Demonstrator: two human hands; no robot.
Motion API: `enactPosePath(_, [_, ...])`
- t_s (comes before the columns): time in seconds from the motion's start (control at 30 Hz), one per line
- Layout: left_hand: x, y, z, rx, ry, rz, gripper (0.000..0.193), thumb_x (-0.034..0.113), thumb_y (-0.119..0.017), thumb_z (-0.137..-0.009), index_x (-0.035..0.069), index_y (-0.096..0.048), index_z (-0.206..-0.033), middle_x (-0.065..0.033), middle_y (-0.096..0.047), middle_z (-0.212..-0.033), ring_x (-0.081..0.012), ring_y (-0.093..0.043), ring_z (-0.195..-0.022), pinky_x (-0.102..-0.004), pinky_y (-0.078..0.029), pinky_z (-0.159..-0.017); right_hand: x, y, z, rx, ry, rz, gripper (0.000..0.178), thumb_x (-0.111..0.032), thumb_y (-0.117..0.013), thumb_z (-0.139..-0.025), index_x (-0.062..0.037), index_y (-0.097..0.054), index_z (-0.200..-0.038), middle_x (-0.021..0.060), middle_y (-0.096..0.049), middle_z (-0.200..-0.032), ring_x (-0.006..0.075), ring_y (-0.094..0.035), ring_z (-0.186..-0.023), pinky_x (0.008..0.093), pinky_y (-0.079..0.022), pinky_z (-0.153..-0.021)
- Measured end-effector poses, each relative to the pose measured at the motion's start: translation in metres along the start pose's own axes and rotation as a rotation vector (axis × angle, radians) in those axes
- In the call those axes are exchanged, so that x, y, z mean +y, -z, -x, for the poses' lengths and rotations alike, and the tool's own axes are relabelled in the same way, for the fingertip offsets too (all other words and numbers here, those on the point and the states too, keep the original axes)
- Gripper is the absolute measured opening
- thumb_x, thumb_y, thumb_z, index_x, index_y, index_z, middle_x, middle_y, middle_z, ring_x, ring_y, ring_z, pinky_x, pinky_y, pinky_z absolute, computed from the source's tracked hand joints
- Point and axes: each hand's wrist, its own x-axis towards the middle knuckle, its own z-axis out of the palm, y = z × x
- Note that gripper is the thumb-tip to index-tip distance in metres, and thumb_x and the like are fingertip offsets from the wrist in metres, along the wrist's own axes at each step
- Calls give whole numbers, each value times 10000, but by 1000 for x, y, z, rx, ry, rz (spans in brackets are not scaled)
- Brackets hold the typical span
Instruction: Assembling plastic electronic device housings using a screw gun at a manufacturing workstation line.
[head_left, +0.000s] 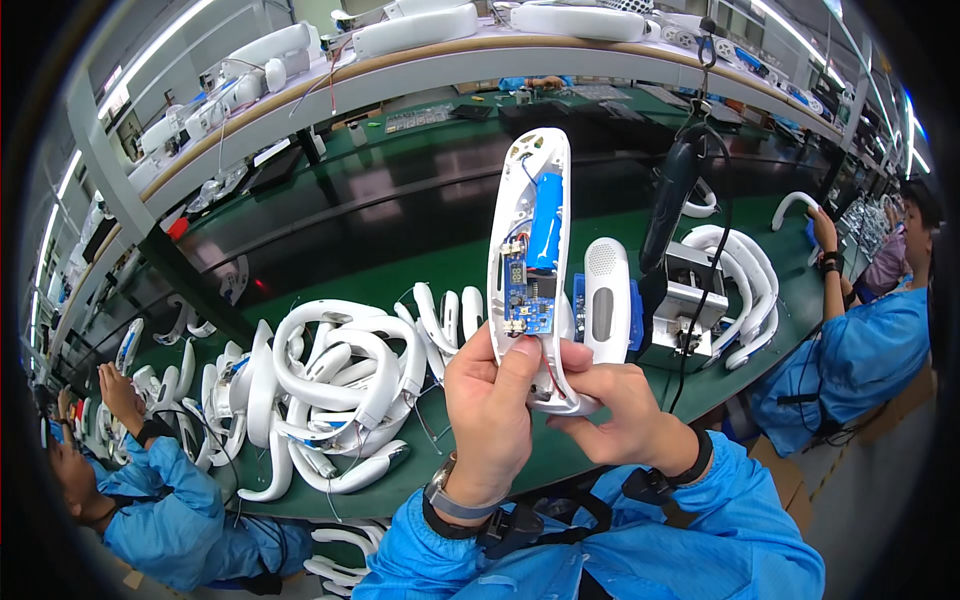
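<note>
Lower end of the white housing point(530, 270) hidden inside the grip, under the left hand point(490, 410) and the right hand point(610, 410). Small parts on the blue circuit board point(527, 290), just above the left thumb, too small to tell. Behind the grip, blue tray point(578, 300) mostly covered by the housing. Far left of the grip, heap of white curved shells point(320, 390) tangled, single pieces not separable. Shelf items above blurred. Person's own elbows cut off at the lower edge.
</note>
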Motion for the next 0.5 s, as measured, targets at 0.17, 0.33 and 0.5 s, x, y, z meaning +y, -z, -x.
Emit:
enactPosePath(0.17, [-2,21,-8,81,-33,63,372,211,-481,-999,-70,-540,-1236,-90,-654,-661,-177,-668,-620,-285,-570,-642,0,-16,-15,-65,38,55,429,34,-774,-651,-26,-641,-1055,138,-695,-887,325,-693,-777,367,-555,-667])
enactPosePath(0.33, [11,39,-24,55,13,133,440,150,-450,-998,-82,-428,-1372,-213,-653,-1136,-243,-664,-1017,-343,-533,-906,2,-25,-46,-111,5,102,484,30,-753,-671,-36,-637,-1137,147,-692,-881,333,-687,-777,384,-547,-679])
enactPosePath(0.5, [-13,75,5,16,-167,-185,676,55,-551,-911,-50,-240,-1502,-204,-377,-1504,-304,-370,-1398,-420,-309,-1130,57,-36,-87,11,-61,348,466,-11,-675,-762,-11,-590,-1220,208,-663,-1039,392,-649,-914,422,-526,-777])
